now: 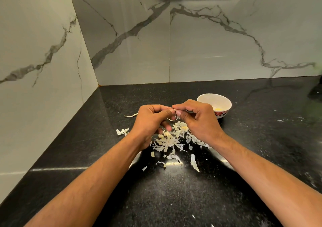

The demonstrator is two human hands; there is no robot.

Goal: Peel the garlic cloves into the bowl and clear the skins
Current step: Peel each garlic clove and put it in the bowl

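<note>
Black speckled stone bench (pixel 244 157) meets veined marble walls. Just left of the small white ceramic bowl (pixel 214 104), both hands pinch one garlic clove (pixel 175 112) between them: left hand (pixel 153 120), right hand (pixel 195 117) nearer the bowl. Pale papery skins (pixel 172 139) lie beneath.

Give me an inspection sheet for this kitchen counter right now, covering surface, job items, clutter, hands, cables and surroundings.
Surface: black speckled counter, glossy, with white specks.
Job's things: white bowl with red pattern, behind the right hand, something pale yellow inside; garlic clove between both hands' fingertips, mostly hidden.
Clutter: garlic skins heaped under the hands, stray pieces to the left and nearer the camera.
Grippers: left hand and right hand both pinch the clove above the heap.
Cables: nothing seen.
Surroundings: marble-look wall behind and to the left; dark object at the far right edge, unidentifiable.
</note>
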